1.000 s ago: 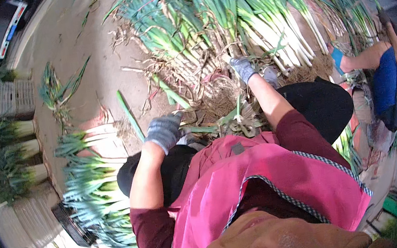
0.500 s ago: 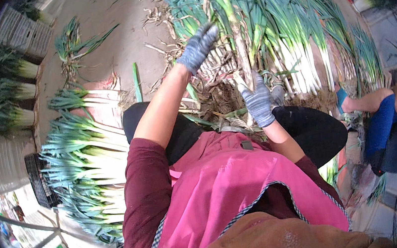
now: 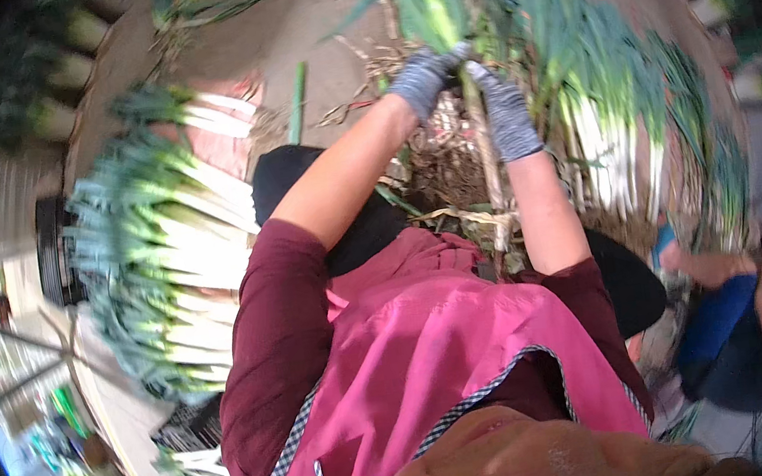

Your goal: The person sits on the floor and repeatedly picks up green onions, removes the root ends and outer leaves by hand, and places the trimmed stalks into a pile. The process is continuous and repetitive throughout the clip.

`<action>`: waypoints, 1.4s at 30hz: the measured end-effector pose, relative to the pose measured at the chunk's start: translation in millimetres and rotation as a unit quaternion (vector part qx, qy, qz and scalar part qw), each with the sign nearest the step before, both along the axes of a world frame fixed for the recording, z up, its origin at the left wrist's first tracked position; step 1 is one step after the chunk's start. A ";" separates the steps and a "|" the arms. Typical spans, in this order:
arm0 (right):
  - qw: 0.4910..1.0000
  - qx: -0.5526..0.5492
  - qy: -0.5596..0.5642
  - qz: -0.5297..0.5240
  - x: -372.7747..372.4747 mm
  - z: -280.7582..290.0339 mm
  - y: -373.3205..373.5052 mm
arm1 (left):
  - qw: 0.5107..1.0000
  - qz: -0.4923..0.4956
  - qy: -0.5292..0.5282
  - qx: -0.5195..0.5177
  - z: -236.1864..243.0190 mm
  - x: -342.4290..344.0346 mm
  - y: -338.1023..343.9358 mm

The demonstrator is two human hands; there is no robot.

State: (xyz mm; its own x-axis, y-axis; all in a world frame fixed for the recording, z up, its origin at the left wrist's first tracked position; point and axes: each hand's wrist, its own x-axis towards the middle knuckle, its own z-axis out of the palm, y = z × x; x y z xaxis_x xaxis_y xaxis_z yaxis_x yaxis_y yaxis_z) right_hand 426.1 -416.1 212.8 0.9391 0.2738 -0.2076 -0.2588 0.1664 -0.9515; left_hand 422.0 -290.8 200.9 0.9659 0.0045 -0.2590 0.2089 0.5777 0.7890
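Observation:
A tall leek (image 3: pixel 484 152) stands roughly upright in front of me, its green leaves fanning out at the top and its dirty stem pointing down toward my lap. My left hand (image 3: pixel 427 78), in a grey knit glove, is closed around it where the leaves spread. Just right of and below it, my right hand (image 3: pixel 506 113), gloved alike, grips the same leek from the right side. The fingertips of both hands are partly hidden. Behind and below my hands lie roots, soil and peeled leaf scraps (image 3: pixel 439 168).
Clean white-stemmed leeks (image 3: pixel 198 233) are piled on my left. More leeks (image 3: pixel 612 130) lie in a row on my right. A black crate (image 3: pixel 56 252) stands beyond the left pile. A co-worker (image 3: pixel 728 317) crouches at the far right.
My left hand has moved from open beside the leek to closed on its upper part. My right hand has slid up from the lower stem. The whole view has shifted.

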 end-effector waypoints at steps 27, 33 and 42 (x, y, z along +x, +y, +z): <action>0.679 -0.538 -0.259 0.428 -105.4 -122.1 -165.4 | 0.985 0.153 -0.064 -0.045 3.2 20.6 76.1; 0.790 -0.519 -0.269 0.186 -93.8 -71.9 -151.8 | 0.981 0.170 -0.073 -0.050 2.8 21.5 67.7; 0.909 -0.323 -0.263 -0.008 -93.4 -62.5 -72.8 | 0.986 0.120 -0.086 -0.081 24.4 8.2 10.8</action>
